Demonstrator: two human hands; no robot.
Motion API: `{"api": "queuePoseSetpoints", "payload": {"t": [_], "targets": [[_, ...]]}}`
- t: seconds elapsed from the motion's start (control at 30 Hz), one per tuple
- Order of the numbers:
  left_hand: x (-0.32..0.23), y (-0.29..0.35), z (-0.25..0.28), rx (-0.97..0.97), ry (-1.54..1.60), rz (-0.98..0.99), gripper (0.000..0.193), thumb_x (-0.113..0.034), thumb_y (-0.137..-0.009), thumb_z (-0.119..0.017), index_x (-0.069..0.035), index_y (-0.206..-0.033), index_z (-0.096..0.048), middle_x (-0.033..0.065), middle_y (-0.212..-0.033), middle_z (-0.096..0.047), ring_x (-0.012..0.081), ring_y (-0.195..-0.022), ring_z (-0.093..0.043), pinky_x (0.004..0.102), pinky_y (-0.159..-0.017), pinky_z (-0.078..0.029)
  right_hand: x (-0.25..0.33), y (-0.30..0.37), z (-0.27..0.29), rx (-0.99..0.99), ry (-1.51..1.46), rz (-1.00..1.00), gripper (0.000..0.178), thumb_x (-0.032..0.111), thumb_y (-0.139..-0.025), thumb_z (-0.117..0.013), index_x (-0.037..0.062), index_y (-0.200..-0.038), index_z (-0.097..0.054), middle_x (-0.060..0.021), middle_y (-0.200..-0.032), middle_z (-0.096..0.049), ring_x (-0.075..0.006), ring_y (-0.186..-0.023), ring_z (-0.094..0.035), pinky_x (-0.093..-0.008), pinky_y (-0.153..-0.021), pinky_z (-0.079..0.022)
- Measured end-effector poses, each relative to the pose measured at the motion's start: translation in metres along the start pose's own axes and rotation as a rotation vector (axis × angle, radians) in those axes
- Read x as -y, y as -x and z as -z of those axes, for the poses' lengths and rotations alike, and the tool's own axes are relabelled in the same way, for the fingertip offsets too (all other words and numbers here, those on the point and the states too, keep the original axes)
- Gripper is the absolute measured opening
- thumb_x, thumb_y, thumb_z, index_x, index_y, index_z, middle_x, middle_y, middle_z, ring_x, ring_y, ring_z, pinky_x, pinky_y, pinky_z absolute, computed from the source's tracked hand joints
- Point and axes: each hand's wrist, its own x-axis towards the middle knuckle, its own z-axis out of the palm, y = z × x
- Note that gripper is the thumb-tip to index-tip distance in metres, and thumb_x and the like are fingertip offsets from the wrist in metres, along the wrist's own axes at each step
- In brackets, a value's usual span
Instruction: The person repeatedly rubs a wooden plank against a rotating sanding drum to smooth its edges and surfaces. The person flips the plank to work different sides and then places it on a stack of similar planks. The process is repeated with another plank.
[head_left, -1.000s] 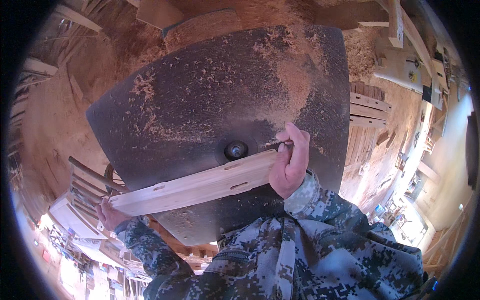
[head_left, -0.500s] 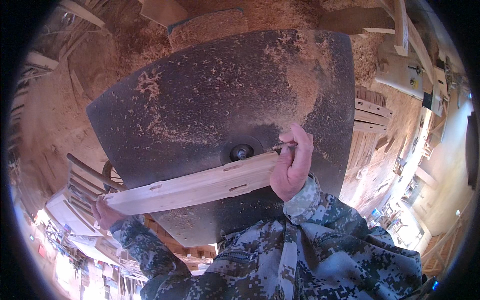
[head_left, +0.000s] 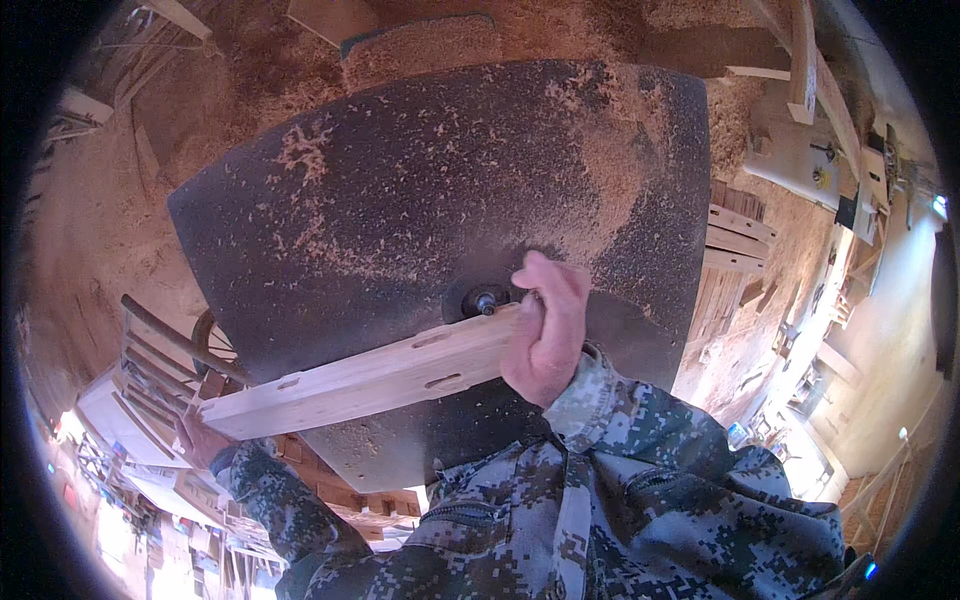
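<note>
A pale squared wooden bar point(head_left: 365, 377) with oblong slots cut in its faces lies slantwise over the near part of a dark machine table point(head_left: 400, 190). My left hand point(head_left: 203, 437) grips its left end, out past the table's edge. Around the right end my right hand point(head_left: 549, 325) is closed, its fingertips curled over the far side and partly hidden. Just beyond the bar, close to my right hand, a metal spindle point(head_left: 486, 303) stands up from a round opening in the table. The bar's right end lies beside this spindle; whether they touch I cannot tell.
Sawdust and shavings point(head_left: 610, 190) are scattered over the table and heaped on the floor behind it. Stacked slotted wooden bars point(head_left: 738, 240) lie to the right. A cart with metal rails point(head_left: 165, 350) stands at the left, and more timber point(head_left: 803, 65) is at the far right.
Both hands have shifted the bar to the left and slightly nearer me. My right hand has come closer to the spindle.
</note>
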Motion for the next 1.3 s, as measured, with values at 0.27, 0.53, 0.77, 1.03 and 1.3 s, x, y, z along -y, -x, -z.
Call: {"api": "queuePoseSetpoints", "payload": {"t": [0.27,0.53,0.77,1.03,1.3], "targets": [[0.121,-0.006,0.020,0.105,0.474,0.486,0.054,-0.026,-0.083,-0.080,-0.008,-0.133,-0.070,0.0146,-0.137,-0.066,0.0299,-0.124,-0.062,0.0415,-0.106,-0.051,0.019,-0.003,-0.048,0.109,-0.154,0.296,0.075,-0.011,-0.074,-0.065,0.0049,-0.145,-0.049,-0.0169,-0.120,-0.058,-0.0373,-0.112,-0.058,-0.0500,-0.099,-0.046],[0.134,0.015,-0.024,0.039,0.268,0.053,0.042,-0.024,-0.091,-0.078,-0.013,-0.131,-0.070,0.0125,-0.124,-0.073,0.0252,-0.116,-0.066,0.0376,-0.102,-0.054,0.001,0.067,-0.003,0.122,-0.211,0.110,0.046,-0.008,-0.094,-0.055,-0.0018,-0.139,-0.051,-0.0169,-0.105,-0.061,-0.0334,-0.094,-0.061,-0.0434,-0.090,-0.052],[0.030,-0.005,-0.046,0.319,0.519,0.202,0.047,-0.035,-0.098,-0.075,-0.002,-0.130,-0.067,0.0105,-0.110,-0.076,0.0214,-0.099,-0.070,0.0357,-0.084,-0.059,-0.028,0.074,0.021,-0.093,-0.029,-0.193,0.046,-0.003,-0.100,-0.051,-0.0012,-0.145,-0.048,-0.0107,-0.097,-0.060,-0.0222,-0.088,-0.062,-0.0368,-0.087,-0.053],[-0.036,-0.020,-0.041,0.338,0.340,0.167,0.045,-0.044,-0.102,-0.067,0.000,-0.099,-0.079,0.0054,-0.081,-0.068,0.0153,-0.071,-0.060,0.0317,-0.063,-0.049,-0.025,0.025,0.010,-0.205,0.047,-0.264,0.054,-0.007,-0.094,-0.051,-0.0031,-0.147,-0.046,-0.0135,-0.101,-0.056,-0.0303,-0.099,-0.055,-0.0455,-0.097,-0.045],[-0.063,-0.007,-0.045,0.101,-0.107,-0.129,0.024,-0.021,-0.092,-0.065,0.001,-0.090,-0.075,0.0052,-0.076,-0.065,0.0211,-0.076,-0.065,0.0375,-0.070,-0.053,-0.019,0.018,0.014,-0.161,0.025,-0.323,0.060,-0.015,-0.091,-0.047,-0.0017,-0.149,-0.045,-0.0142,-0.107,-0.054,-0.0278,-0.098,-0.055,-0.0409,-0.095,-0.047]]}}
